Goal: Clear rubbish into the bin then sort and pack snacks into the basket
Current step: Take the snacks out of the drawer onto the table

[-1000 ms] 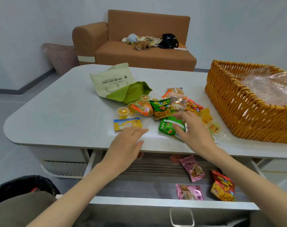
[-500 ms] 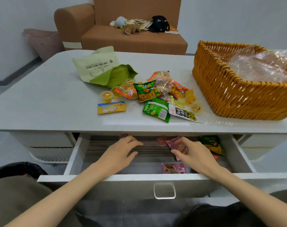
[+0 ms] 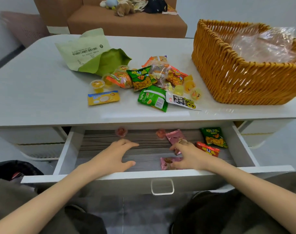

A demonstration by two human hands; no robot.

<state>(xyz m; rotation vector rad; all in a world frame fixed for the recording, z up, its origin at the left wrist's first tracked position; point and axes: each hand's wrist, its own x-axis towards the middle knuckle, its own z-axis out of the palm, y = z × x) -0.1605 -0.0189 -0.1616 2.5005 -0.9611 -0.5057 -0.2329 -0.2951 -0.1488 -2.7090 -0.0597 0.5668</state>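
Left hand: I am hovering it, fingers spread and holding nothing, over bare floor in the open drawer.
Right hand: I am spreading it wide across two pink packets, forefinger reaching to the far one, thumb touching the near one; I am not yet gripping either.
Bearing: both packets are lying just left of my right palm, so this hand is nearer. The near one is running left to right along the drawer front; the far one is slanting away to the left.
Also waiting: a red packet and a green packet on the right.
Basket: it is standing on the table, up and to the right.
Writing: the green packet is showing yellow characters with a "U"; the white sachet is showing black characters and an "8"; the print on the pale green bag is too small for me.
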